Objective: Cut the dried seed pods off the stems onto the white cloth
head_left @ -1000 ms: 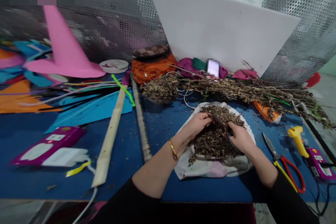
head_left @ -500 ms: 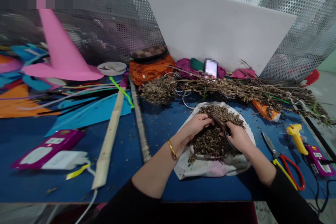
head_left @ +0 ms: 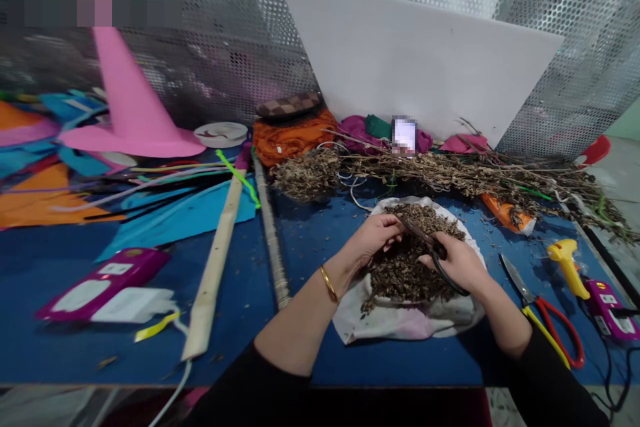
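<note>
A heap of brown dried plant bits (head_left: 407, 280) lies on a white cloth (head_left: 350, 327) in front of me. Dark scissors (head_left: 447, 273) are in my right hand (head_left: 460, 265), fingers wrapped round the handles, their blades pointing left above the heap. At the blade tips, my left hand (head_left: 377, 239) is closed, thumb against fingers. What it pinches is too small and dark to make out. A gold bangle (head_left: 329, 282) circles my left wrist.
Long dried stalks (head_left: 470, 170) lie behind the heap. Red-and-yellow scissors (head_left: 543, 313) and a yellow glue gun (head_left: 567, 263) lie right. Left are a bamboo stick (head_left: 213, 280), a purple device (head_left: 105, 283) and a pink pointed hat (head_left: 130, 110). A white board (head_left: 425, 53) leans behind.
The scissors' handles have spread apart in my right hand. My left hand stays closed near the blades. The whole view has shifted slightly.
</note>
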Action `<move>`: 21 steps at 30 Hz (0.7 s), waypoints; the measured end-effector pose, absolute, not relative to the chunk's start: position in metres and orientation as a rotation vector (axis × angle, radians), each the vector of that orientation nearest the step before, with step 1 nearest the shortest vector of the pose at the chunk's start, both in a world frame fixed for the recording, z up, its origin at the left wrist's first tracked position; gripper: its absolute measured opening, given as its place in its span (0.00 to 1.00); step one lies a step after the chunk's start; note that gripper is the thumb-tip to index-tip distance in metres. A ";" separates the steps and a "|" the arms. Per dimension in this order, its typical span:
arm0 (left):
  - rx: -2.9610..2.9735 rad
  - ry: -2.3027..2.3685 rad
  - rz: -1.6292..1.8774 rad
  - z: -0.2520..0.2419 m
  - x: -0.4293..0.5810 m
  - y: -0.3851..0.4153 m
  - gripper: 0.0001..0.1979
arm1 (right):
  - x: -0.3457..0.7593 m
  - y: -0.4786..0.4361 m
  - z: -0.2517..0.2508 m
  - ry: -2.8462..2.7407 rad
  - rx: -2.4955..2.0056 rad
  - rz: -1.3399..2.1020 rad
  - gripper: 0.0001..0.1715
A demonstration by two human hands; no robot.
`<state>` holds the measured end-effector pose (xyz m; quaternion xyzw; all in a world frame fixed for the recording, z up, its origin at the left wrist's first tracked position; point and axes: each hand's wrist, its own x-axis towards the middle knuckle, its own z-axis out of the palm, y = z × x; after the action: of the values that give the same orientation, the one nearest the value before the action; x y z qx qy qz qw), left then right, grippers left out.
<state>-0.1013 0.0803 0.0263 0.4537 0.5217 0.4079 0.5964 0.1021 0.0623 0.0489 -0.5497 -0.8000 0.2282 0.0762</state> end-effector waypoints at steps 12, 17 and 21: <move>1.042 1.226 0.920 0.023 -0.103 0.081 0.15 | 0.103 0.065 0.043 -2.406 -1.605 0.712 0.16; 1.118 1.234 0.953 0.021 -0.102 0.082 0.14 | 0.102 0.063 0.046 -2.398 -1.661 0.659 0.15; 1.197 1.212 0.994 0.021 -0.099 0.082 0.08 | 0.100 0.060 0.046 -2.420 -1.677 0.596 0.18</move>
<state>-0.0991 0.0817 0.0211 0.5060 0.5125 0.4203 0.5520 0.1005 0.0605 0.0459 -0.5569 -0.8037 0.1979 0.0689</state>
